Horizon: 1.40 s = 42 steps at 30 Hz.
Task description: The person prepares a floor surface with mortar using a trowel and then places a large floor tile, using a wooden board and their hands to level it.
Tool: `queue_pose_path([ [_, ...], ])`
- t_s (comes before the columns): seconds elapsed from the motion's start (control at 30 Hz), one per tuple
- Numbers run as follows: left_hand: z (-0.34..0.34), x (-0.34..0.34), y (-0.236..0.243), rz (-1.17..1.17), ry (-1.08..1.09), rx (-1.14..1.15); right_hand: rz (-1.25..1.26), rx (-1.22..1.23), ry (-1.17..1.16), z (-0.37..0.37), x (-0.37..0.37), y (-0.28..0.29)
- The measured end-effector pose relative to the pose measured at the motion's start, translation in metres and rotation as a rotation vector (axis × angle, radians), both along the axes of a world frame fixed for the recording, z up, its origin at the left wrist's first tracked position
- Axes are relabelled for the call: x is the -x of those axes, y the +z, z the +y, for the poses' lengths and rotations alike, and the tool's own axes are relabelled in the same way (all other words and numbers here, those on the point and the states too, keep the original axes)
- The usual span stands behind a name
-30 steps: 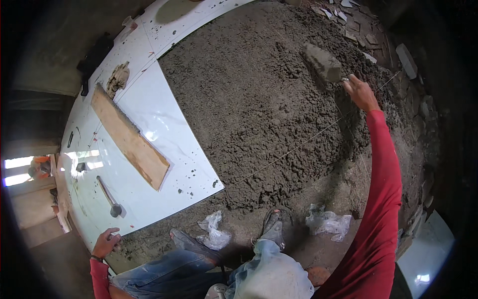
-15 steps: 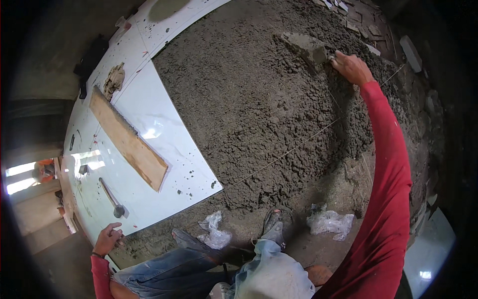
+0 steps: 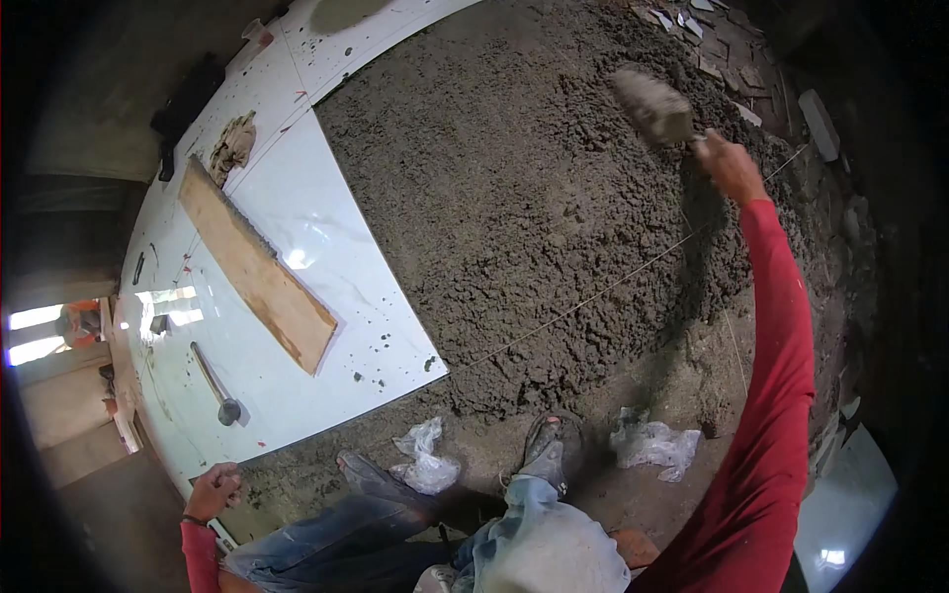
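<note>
Mortar [image 3: 554,198] covers the floor as the right hand [image 3: 730,166], fingers clamped on a loaded trowel [image 3: 652,104], reaches far out; the left hand [image 3: 213,491], fisted, braces at the tile [image 3: 326,296] edge.

We're on a building site here, a floor being tiled indoors. A wide bed of rough grey mortar [image 3: 554,208] covers most of the ground, with a taut guide string [image 3: 613,287] stretched across it. Beside it lie large glossy white tiles [image 3: 326,257] already laid (flecked with mortar), a wooden plank [image 3: 257,267] and a mallet [image 3: 215,385] resting on them. Broken tile scraps [image 3: 712,49] sit at the far edge.
</note>
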<state>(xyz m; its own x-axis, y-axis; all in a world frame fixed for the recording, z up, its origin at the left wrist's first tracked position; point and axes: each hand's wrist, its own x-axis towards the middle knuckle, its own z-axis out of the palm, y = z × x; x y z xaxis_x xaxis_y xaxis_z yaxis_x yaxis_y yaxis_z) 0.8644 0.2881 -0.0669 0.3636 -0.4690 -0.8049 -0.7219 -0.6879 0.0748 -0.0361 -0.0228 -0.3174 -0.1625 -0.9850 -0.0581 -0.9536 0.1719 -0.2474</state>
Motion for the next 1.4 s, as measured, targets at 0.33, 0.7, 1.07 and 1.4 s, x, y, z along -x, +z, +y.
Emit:
queue_pose_path([
  [0.33, -0.013, 0.000, -0.004, 0.029, 0.012, 0.132, -0.031, 0.077, 0.031, 0.053, -0.001, -0.004],
  [0.7, -0.025, 0.036, 0.010, 0.075, 0.177, 0.117, -0.022, -0.065, -0.034, 0.078, 0.007, 0.005],
  [1.07, -0.034, 0.054, 0.015, 0.104, 0.146, 0.126, 0.109, 0.054, -0.145, 0.108, 0.033, 0.001],
  [1.4, -0.073, 0.090, 0.020, 0.170, -0.158, 0.137, -0.095, 0.047, 0.049, 0.169, -0.108, -0.002],
])
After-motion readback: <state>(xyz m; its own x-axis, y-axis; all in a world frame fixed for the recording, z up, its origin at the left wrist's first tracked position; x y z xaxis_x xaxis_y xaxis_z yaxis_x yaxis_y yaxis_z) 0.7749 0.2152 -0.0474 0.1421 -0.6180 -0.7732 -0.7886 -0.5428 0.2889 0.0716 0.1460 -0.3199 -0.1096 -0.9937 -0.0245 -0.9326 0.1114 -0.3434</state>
